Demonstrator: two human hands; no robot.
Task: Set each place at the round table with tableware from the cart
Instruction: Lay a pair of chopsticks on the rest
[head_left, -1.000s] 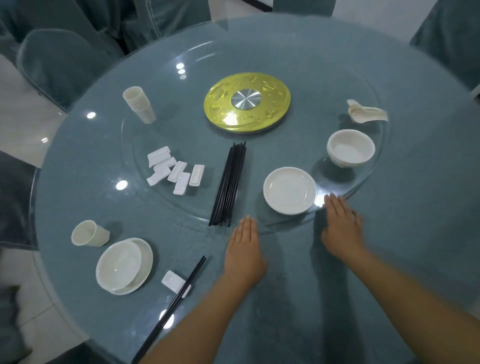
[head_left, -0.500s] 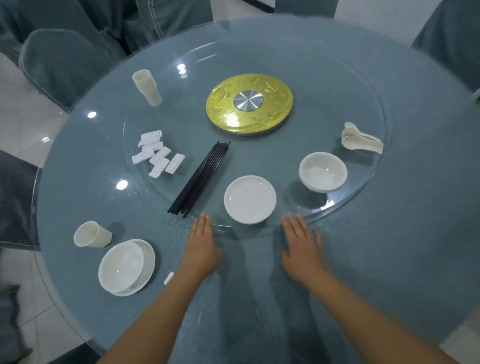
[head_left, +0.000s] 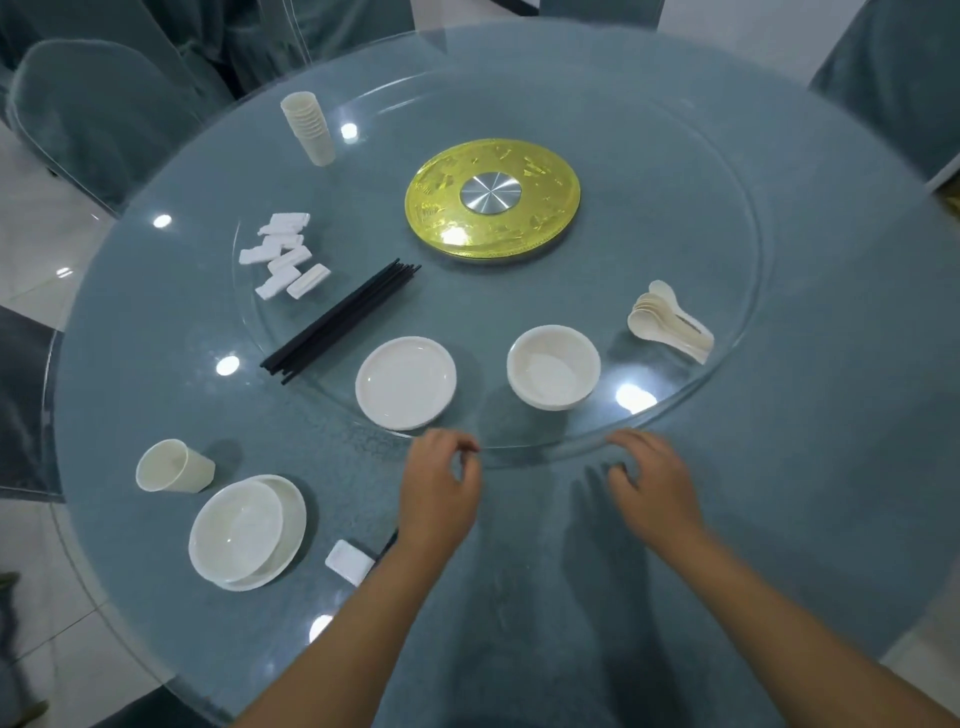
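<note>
On the glass turntable (head_left: 727, 156) lie a white plate (head_left: 405, 382), a white bowl (head_left: 554, 367), a bundle of black chopsticks (head_left: 340, 322), several white chopstick rests (head_left: 283, 256), a stack of cups (head_left: 308, 127) and a pile of spoons (head_left: 670, 321). My left hand (head_left: 439, 488) hovers just below the plate, fingers loosely curled, holding nothing. My right hand (head_left: 652, 483) is at the turntable's near rim below the bowl, fingers also curled and empty. A set place sits at the lower left: cup (head_left: 174, 466), bowl on plate (head_left: 244, 532), rest (head_left: 349, 563).
A gold and silver hub (head_left: 492, 197) marks the turntable's centre. Chairs in grey-blue covers (head_left: 98, 109) stand around the round table (head_left: 831, 467). Tiled floor shows at the left and lower right.
The turntable has turned clockwise, carrying plate, bowl and spoons leftward toward me. Both hands were flat at the rim; now their fingers are curled and lifted.
</note>
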